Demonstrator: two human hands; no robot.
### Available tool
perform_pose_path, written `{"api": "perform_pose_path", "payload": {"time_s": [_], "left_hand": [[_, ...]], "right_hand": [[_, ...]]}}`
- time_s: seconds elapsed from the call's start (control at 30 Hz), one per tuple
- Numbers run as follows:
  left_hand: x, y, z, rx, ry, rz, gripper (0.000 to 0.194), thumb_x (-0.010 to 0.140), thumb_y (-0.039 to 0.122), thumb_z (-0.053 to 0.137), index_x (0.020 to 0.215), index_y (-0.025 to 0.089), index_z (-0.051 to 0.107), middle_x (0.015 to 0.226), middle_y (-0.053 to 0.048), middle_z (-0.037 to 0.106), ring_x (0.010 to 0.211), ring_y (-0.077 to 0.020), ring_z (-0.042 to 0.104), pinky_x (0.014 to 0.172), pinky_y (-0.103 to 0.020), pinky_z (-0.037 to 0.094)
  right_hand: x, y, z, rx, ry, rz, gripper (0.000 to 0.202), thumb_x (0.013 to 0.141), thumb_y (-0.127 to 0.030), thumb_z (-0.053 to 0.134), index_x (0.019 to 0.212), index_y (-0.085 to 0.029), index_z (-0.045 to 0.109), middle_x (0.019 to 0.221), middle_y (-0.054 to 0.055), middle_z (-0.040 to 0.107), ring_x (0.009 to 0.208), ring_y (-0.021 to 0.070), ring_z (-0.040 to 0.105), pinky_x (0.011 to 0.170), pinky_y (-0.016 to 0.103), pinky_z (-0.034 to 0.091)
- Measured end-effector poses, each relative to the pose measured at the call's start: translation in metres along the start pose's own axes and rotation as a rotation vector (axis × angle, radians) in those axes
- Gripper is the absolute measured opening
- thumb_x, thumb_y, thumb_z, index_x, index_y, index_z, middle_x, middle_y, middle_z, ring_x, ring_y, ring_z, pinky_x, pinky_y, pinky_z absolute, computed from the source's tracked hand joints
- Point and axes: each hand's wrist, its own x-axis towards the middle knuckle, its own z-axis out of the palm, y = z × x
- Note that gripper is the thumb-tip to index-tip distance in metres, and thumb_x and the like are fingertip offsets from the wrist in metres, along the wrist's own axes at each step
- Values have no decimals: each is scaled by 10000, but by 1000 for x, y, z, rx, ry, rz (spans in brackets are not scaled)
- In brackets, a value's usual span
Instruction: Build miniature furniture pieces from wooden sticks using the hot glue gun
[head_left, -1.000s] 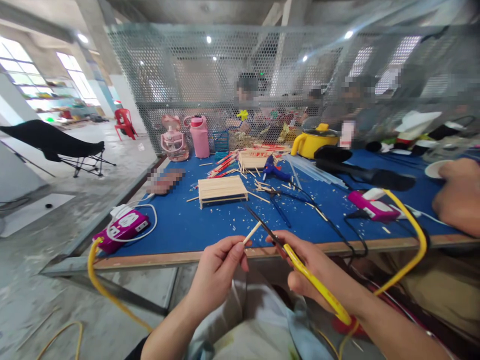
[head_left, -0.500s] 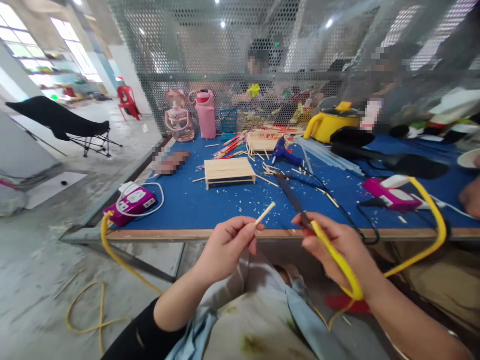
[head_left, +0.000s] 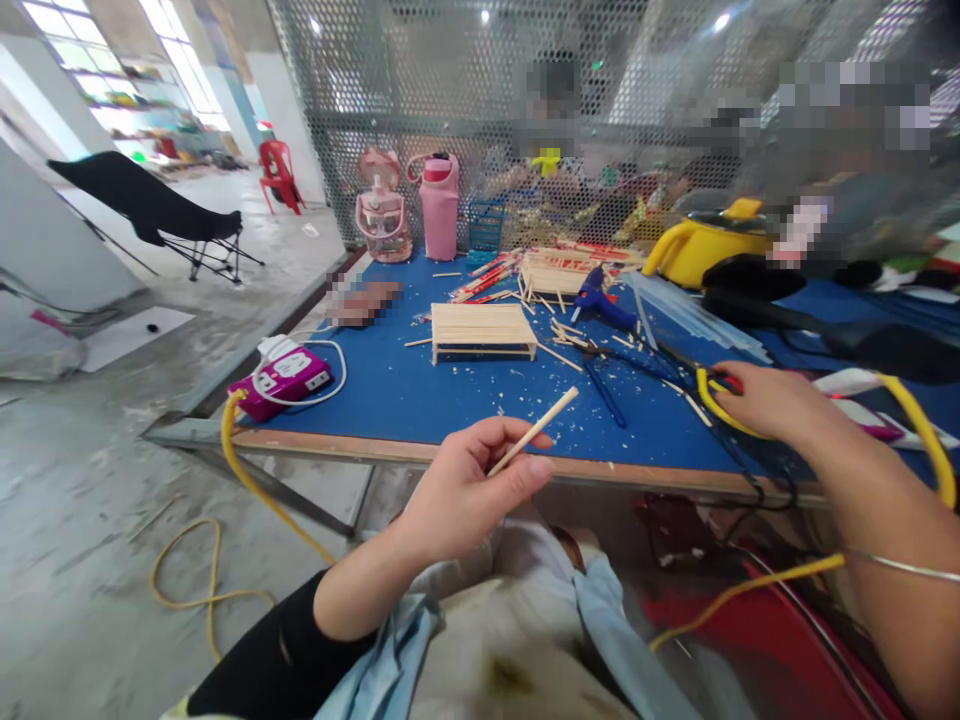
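Observation:
My left hand (head_left: 476, 485) is closed, pinching a short pale wooden stick (head_left: 536, 428) that slants up to the right over the table's front edge. Stretched out to the right, my right hand (head_left: 765, 400) has its fingers on the yellow handle (head_left: 724, 412) of scissors low over the tabletop; the dark blades point left and are partly lost among cables. A small platform of wooden sticks (head_left: 484, 325) stands on short legs beyond my left hand. Dark blue-handled pliers (head_left: 604, 390) and a blue glue gun (head_left: 600, 300) lie between the platform and the scissors.
Loose sticks and red-printed wrappers (head_left: 487, 280) lie behind the platform. Purple power strips (head_left: 289, 380) sit at left and right. Clear glue sticks (head_left: 690, 315), a yellow pot (head_left: 705, 250) and pink bottles (head_left: 439, 210) stand farther back, before a perforated metal screen (head_left: 450, 60). People are behind it.
My right hand has carried the scissors away from my left hand, out to the right over the table. The pliers now show fully. My left hand still holds the stick; the view has shifted.

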Motion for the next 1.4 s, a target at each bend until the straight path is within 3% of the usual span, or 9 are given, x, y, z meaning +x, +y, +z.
{"api": "perform_pose_path", "payload": {"time_s": [0.17,0.3,0.5,0.63,0.77,0.9,1.0,1.17,1.4], "left_hand": [[-2,6,2,5,10,3,238,766,326,655,942,167,631,699,5,519,593,-80,398,518,-202,319],[-5,11,6,7,3,-12,164,785,241,608,933,173,624,659,20,498,554,-70,376,491,-194,310],[-1,11,5,154,8,-55,181,758,141,537,923,173,607,644,40,467,543,-68,350,491,-191,294],[7,9,-5,353,-73,-32,158,770,155,503,863,154,632,687,11,531,617,-97,415,559,-211,333],[14,8,-23,491,-81,-71,207,814,243,517,962,159,633,683,4,561,607,-106,449,557,-221,350],[27,3,-55,531,227,115,498,818,316,559,1285,199,433,1017,-75,604,877,-164,557,739,-271,440],[50,-1,-84,746,571,195,517,816,315,548,1296,176,417,1151,-126,561,1027,-215,534,821,-327,434],[97,1,-106,946,523,91,638,713,258,637,1287,71,429,937,-110,657,870,-225,589,811,-354,425],[143,22,-107,882,553,209,218,726,324,596,831,146,669,693,-38,654,650,-172,561,650,-295,399]], "right_hand": [[8,-8,-4,-129,-196,-24,357,753,-241,557,1059,-84,654,996,247,676,716,220,626,600,341,343],[-6,-26,-17,-124,-49,-110,347,776,-279,556,1049,-85,647,985,249,666,768,266,630,610,364,369],[-77,-99,-59,519,256,-636,442,897,-313,452,1329,-219,434,1111,96,644,954,221,619,835,365,463],[-102,-136,-67,443,198,-1091,295,890,-237,464,1154,-268,592,1065,47,684,1001,217,605,932,426,417],[-91,-149,-54,409,78,-1199,242,884,-222,467,1014,-201,670,872,81,714,826,213,632,814,409,471],[-52,-146,-35,454,11,-1074,202,862,-233,498,901,-214,695,819,63,722,759,201,645,728,350,477],[-10,-144,-28,747,-127,-765,205,846,-371,533,869,-224,674,791,31,720,709,179,647,685,317,490],[42,-161,-24,1320,-296,-282,286,719,-448,664,783,-180,585,688,23,675,540,104,574,546,245,478],[43,-174,9,1457,-290,-193,267,703,-417,668,729,-177,554,679,-15,594,590,96,568,545,227,488]]}}
